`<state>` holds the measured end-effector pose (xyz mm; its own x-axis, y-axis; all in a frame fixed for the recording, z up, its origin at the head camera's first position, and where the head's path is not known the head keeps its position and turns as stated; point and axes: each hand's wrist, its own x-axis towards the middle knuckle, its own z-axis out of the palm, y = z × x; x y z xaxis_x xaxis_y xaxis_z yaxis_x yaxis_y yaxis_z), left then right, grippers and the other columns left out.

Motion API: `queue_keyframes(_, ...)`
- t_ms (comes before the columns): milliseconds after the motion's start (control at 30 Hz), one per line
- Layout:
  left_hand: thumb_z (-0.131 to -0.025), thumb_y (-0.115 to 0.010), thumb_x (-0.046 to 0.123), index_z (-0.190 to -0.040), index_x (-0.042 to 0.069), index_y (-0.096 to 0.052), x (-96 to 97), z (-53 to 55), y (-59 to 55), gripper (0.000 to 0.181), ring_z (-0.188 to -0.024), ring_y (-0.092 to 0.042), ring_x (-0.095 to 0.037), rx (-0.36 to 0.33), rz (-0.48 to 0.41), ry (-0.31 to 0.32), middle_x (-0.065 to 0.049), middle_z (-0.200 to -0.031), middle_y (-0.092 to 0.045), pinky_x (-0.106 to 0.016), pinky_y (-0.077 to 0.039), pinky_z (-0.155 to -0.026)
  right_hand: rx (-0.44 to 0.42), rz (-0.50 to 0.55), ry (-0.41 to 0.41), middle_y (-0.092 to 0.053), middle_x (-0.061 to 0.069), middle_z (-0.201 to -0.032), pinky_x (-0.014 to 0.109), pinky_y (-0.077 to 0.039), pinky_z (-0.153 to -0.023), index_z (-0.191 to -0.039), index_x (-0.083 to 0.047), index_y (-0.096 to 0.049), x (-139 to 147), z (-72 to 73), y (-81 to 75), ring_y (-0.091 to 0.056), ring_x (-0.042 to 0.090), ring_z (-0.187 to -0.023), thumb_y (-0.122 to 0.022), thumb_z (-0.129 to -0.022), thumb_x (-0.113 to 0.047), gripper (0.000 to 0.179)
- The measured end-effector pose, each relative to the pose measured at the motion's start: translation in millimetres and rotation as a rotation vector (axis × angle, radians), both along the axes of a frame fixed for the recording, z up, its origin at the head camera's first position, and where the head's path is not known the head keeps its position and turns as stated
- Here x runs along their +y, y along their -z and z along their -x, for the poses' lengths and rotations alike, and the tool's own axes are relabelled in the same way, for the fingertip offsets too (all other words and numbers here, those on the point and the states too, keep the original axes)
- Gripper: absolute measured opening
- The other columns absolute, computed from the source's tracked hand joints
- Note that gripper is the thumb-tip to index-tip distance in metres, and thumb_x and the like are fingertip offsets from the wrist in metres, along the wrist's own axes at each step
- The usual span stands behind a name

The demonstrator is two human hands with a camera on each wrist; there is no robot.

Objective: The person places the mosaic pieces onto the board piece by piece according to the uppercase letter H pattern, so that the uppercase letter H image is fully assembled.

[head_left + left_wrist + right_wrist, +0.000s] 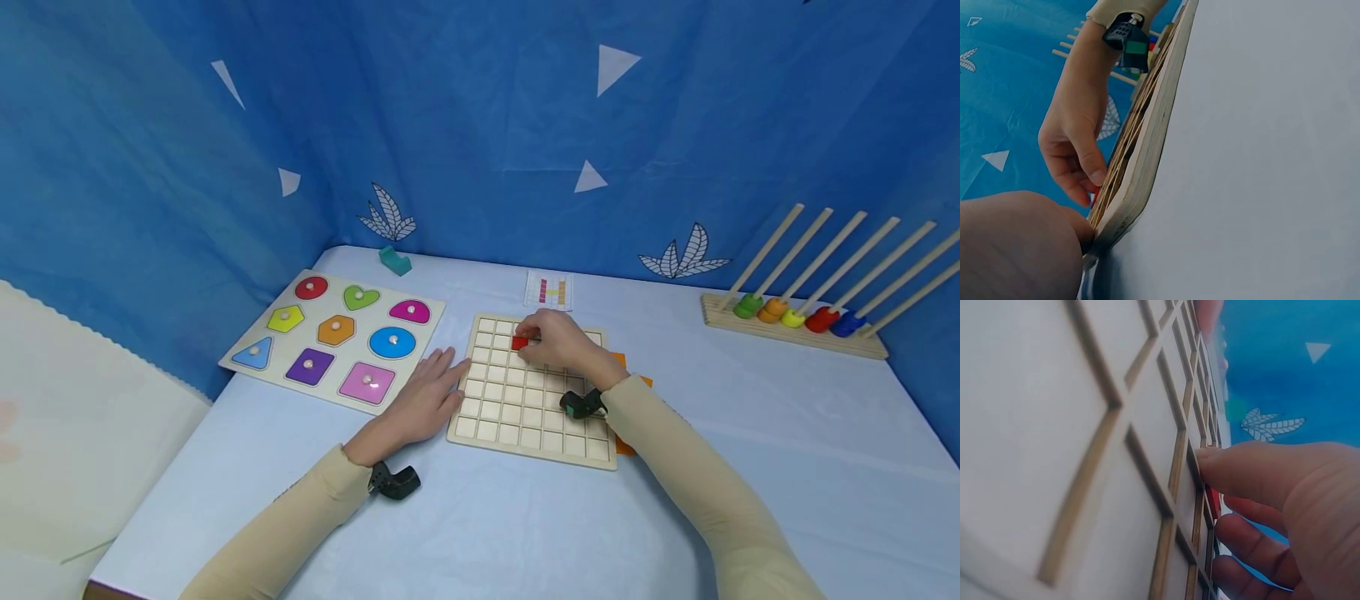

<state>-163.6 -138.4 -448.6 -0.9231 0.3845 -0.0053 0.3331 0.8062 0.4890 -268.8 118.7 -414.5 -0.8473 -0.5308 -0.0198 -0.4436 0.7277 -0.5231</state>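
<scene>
A wooden grid board (531, 417) with rows of square recesses lies on the table. Over its far part, my right hand (558, 340) pinches a small red square tile (519, 342) between thumb and fingers. The red tile (1213, 501) also shows beside the thumb in the right wrist view, low against the grid. My left hand (426, 396) rests at the board's left edge, fingers extended and touching the rim. In the left wrist view the right hand (1075, 134) bends down to the board, with only a sliver of red visible at its fingertips.
Left of the board lies a shape puzzle (330, 287) with knobbed pieces. Orange pieces (624, 447) stick out along the board's right side. A printed pattern card (548, 290) and a teal block (394, 261) sit at the back; a peg rack (795, 327) with coloured rings stands far right.
</scene>
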Motion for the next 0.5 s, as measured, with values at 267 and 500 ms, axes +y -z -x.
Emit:
queue_keyframes(267, -0.105, -0.049, 0.024, -0.156, 0.007, -0.041, 0.8, 0.1, 0.0, 0.055, -0.158, -0.017, -0.043, 0.0, -0.001, -0.001, -0.023, -0.167, -0.026, -0.06, -0.017, -0.128, -0.022, 0.015, 0.007, -0.069, 0.016, -0.119, 0.046, -0.057, -0.095, -0.124, -0.002, -0.071, 9, -5.4, -5.2, -0.067, 0.03, -0.108, -0.075, -0.091, -0.017, 0.037)
queue_keyframes(500, -0.105, -0.05, 0.023, -0.156, 0.006, -0.041, 0.1, -0.4, -0.4, 0.055, -0.157, -0.018, -0.043, 0.01, -0.001, -0.001, -0.024, -0.167, -0.027, -0.06, -0.017, -0.127, 0.034, 0.021, -0.005, -0.071, 0.015, -0.118, 0.049, -0.057, -0.094, -0.123, -0.002, -0.072, 33, -16.4, -14.0, -0.067, 0.031, -0.109, -0.074, -0.091, -0.015, 0.035)
